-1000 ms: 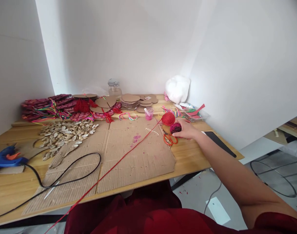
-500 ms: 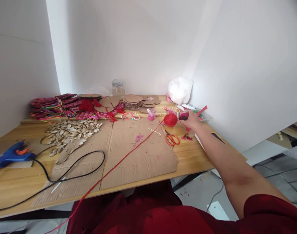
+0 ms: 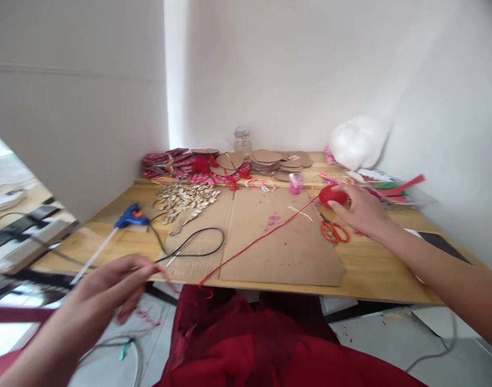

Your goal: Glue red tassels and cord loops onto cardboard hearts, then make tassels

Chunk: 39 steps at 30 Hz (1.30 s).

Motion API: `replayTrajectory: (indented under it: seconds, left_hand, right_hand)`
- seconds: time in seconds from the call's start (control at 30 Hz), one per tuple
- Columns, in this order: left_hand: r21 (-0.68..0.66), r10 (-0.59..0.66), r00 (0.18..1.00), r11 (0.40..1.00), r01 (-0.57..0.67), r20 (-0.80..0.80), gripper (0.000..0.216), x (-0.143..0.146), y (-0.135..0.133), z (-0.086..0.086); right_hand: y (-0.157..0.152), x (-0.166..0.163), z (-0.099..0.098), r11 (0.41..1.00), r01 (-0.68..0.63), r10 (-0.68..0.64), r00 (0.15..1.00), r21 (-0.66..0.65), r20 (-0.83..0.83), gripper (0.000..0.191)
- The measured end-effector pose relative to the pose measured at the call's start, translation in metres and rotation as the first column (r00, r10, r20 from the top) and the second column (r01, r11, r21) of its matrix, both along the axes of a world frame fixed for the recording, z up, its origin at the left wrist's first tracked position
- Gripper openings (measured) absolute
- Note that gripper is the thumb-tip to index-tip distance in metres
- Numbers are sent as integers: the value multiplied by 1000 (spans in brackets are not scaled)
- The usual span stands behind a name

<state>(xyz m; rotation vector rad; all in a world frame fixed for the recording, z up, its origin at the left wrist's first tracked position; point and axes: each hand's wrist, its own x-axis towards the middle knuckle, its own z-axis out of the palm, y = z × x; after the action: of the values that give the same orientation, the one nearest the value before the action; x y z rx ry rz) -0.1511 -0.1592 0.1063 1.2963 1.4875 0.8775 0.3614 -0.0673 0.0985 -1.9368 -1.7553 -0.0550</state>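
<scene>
My right hand reaches over the right side of the table, its thumb and fingers curved around a red ball of yarn. From the ball a red strand runs across the cardboard sheet and droops over the table's front edge. At the lower left, my left hand is blurred, with thumb and forefinger pinched on the end part of red yarn. Scissors with orange handles lie just in front of the ball.
A blue glue gun with a black cable lies left, near a heap of shells. Along the back are braided pink pieces, cardboard discs, a glass jar, a pink-stained cup and white stuffing.
The view has swung left. My left hand has come into sight with yarn in its pinch. My right hand has left the dark purple item and moved onto the yarn ball.
</scene>
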Motion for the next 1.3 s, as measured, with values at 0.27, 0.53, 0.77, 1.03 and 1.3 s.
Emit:
replayTrajectory:
  seconds: [0.27,0.53,0.77,1.03,1.3]
  left_hand:
    - [64,-485,864,875,481,138,33,98,36,37]
    - [-35,-479,837,862,505,265,35,97,52,30]
    - [-76,-494,764,818,570,415,38,109,52,12]
    - [-108,-444,771,832,544,456,46,107,52,0]
    - [-184,-388,804,841,509,450,48,101,50,-26]
  right_hand:
    - [-77,-204,24,536,-841,277,96,71,-956,72]
    - [-55,-159,47,796,-606,557,734,-2,-388,29]
    - [-33,-124,82,827,-554,558,830,96,-13,16]
    - [-8,-84,123,905,-145,44,967,400,251,22]
    - [21,-57,50,989,-137,150,919,-63,366,34]
